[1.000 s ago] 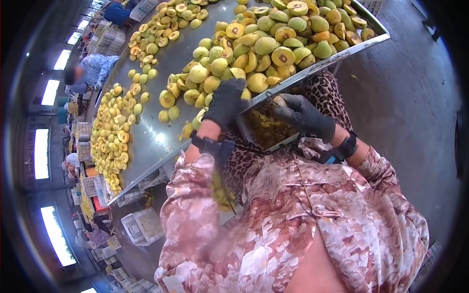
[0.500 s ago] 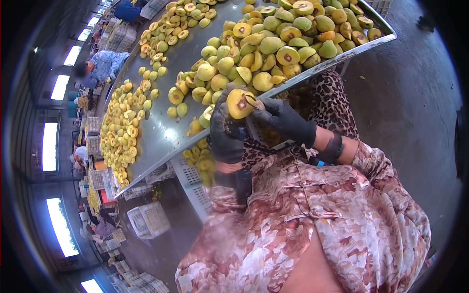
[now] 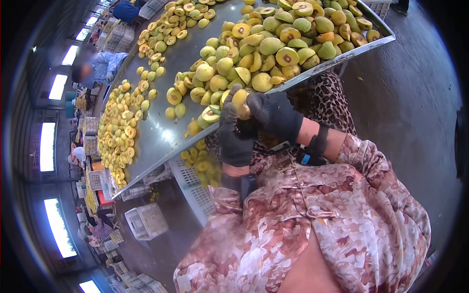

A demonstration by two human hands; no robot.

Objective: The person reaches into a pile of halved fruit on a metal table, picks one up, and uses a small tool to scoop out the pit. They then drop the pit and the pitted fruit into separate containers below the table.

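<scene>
A yellow fruit half (image 3: 240,100) is held between my two dark-gloved hands, just off the metal table's near edge. My left hand (image 3: 234,134) is wrapped round its left side, fingers upward. From the right, my right hand (image 3: 273,112) closes on the same fruit; a tool in it cannot be made out. Close beyond both hands lies a heap of green and yellow fruit (image 3: 268,46), many cut in half, on the metal table (image 3: 161,117).
More cut fruit (image 3: 117,132) lies along the table's far side. Below the near edge is a white crate (image 3: 188,185) beside yellow fruit. Another white crate (image 3: 146,221) stands on the floor. A person in blue (image 3: 100,68) is across the table.
My right hand has moved left and closed over the fruit, whose cut face with the curved tool no longer shows. The person across the table has shifted.
</scene>
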